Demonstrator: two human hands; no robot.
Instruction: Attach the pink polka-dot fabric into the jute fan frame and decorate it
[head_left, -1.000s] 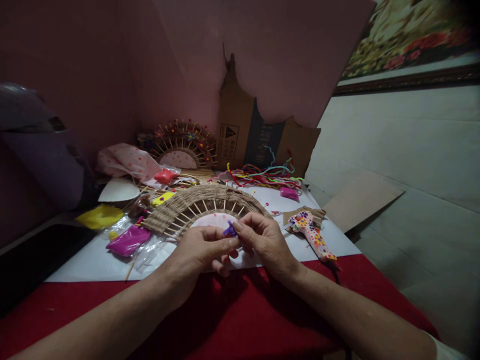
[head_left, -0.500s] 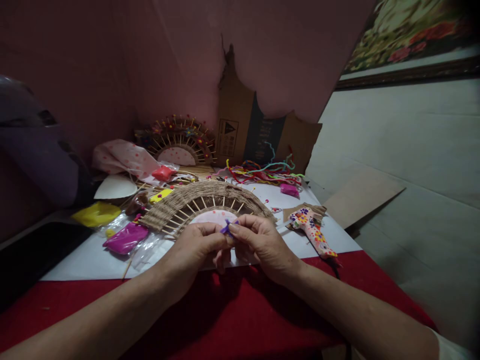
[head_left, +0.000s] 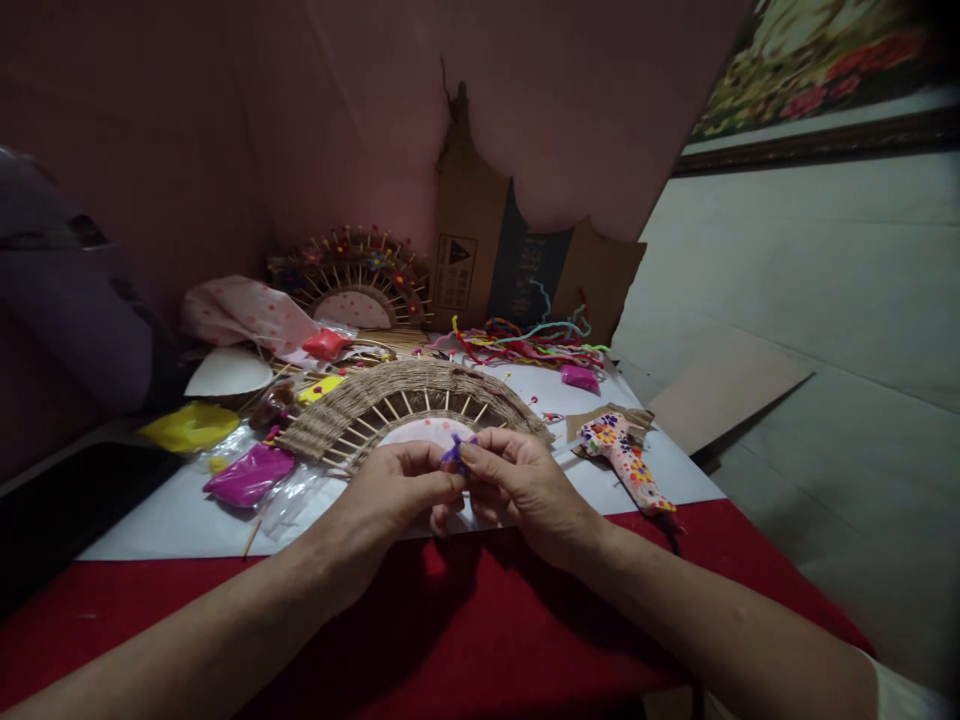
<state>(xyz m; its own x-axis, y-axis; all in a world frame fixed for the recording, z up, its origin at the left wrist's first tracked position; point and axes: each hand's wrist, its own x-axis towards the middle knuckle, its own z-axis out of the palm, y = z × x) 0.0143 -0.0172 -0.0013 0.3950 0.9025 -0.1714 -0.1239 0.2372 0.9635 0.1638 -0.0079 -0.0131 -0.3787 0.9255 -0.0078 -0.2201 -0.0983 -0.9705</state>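
A small purple pipe cleaner (head_left: 454, 452), bent into a star-like shape, is pinched between my two hands. My left hand (head_left: 401, 485) grips it from the left, thumb and forefinger pressed together. From the right, my right hand (head_left: 525, 485) closes thumb and forefinger on it; the fingers hide part of its shape. Just behind lies a fan-shaped piece (head_left: 420, 385) of woven brown cord over thin wooden sticks, with a pale dotted half-round centre. Coloured beads sit at some stick ends. A flower-patterned glue gun (head_left: 628, 455) rests to the right of my right hand.
Pipe cleaners (head_left: 525, 343) lie heaped before torn cardboard (head_left: 469, 230). A finished-looking decorated fan (head_left: 352, 275) leans at the back. Left are a magenta packet (head_left: 251, 476), a yellow packet (head_left: 191, 428) and a dark flat object (head_left: 90, 500). Red cloth (head_left: 420, 640) covers the near table edge.
Both hands stay nearly in place on the purple pipe cleaner, with only slight finger movement. The whole view has shifted very slightly.
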